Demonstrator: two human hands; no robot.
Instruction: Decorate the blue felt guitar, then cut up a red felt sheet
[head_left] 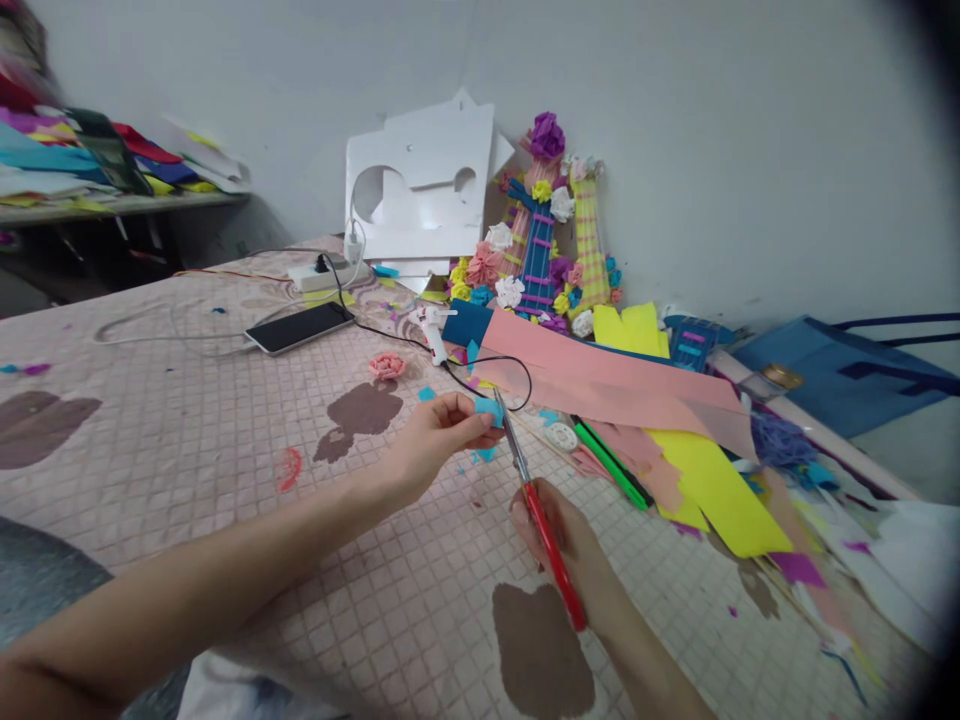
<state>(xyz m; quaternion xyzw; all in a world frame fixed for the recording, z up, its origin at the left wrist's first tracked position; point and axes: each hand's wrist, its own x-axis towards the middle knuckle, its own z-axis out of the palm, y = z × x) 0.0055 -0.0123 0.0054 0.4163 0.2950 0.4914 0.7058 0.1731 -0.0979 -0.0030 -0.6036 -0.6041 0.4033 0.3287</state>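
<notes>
My left hand pinches a small blue paper piece above the pink checked bedsheet. My right hand grips red-handled scissors, their blades pointing up to the blue piece and touching its edge. Small blue scraps lie on the sheet just below the piece. Both hands are closed around what they hold.
Pink paper sheets and yellow paper sheets lie to the right with a green pen. A white glue gun, a phone, a power strip, a pink paper flower and a flower-covered craft piece sit farther back.
</notes>
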